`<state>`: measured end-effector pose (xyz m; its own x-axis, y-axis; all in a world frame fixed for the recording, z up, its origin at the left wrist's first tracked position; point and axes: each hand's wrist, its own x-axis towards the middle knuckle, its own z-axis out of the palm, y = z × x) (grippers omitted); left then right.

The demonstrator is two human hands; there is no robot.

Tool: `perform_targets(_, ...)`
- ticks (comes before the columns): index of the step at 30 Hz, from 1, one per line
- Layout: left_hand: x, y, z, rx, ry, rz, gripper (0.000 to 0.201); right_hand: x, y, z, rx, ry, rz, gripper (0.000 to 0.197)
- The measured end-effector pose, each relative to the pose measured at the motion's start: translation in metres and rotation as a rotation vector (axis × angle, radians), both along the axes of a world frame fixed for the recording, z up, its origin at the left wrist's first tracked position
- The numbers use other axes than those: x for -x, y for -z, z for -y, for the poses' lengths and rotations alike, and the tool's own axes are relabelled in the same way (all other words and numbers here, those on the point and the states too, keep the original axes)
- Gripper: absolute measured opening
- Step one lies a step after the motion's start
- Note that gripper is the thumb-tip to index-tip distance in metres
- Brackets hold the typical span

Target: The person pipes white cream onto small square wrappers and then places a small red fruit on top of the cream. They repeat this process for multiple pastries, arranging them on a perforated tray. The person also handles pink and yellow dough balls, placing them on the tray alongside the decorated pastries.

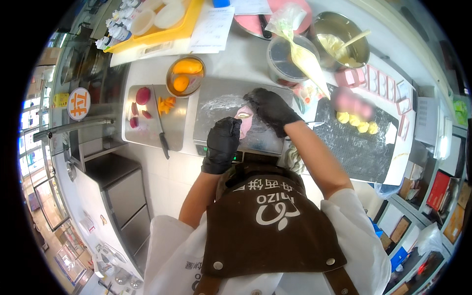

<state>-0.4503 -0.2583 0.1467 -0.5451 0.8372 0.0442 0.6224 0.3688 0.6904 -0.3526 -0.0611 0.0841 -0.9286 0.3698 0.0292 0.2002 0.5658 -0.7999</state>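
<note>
Shelves [427, 211] stand on our right and drawers [125, 189] on our left, with a white table [228, 64] across the front. On it, dusted with flour [221, 102], lies a steel plate [206, 123], and over this we have the pink dough [247, 127], a pale filling showing in its open top. Our left hand [222, 143], gloved in black, curls at the dough's left edge, fingers drawn together and pinching it. Our right hand [273, 109], gloved alike, is just beside the dough on the other side, fingers bent down; we cannot tell whether it touches dough or plate.

To the left we have a board [176, 130] with a knife [161, 125], diced orange fruit [166, 104] and cut purple pieces [143, 96]. Beyond stands a bowl [169, 82] of mango [187, 66]. Farther back is a yellow tray [158, 44], small bottles [118, 32] beside it. On the right, a filled piping bag [306, 59] lies across a tub [272, 65], near a mixing bowl [363, 49] with a spatula [357, 38] in it. Nearer us, a dark mat [351, 152] bears yellow balls [363, 126] next to blurred pink pieces [353, 102].
</note>
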Motion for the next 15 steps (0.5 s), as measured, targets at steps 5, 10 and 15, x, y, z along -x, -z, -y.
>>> perform_targets(5,0.001,0.006,-0.001,0.022,-0.001,0.009,0.015,0.029,-0.011,0.004,-0.173,-0.200,0.291,0.022)
perform_targets(10,0.001,0.008,0.002,0.035,-0.001,-0.004,0.018,0.011,0.005,0.007,-0.229,-0.119,0.224,0.017)
perform_targets(15,0.001,0.009,-0.001,-0.073,0.085,-0.078,0.013,-0.039,-0.013,0.027,0.039,0.150,0.213,0.021)
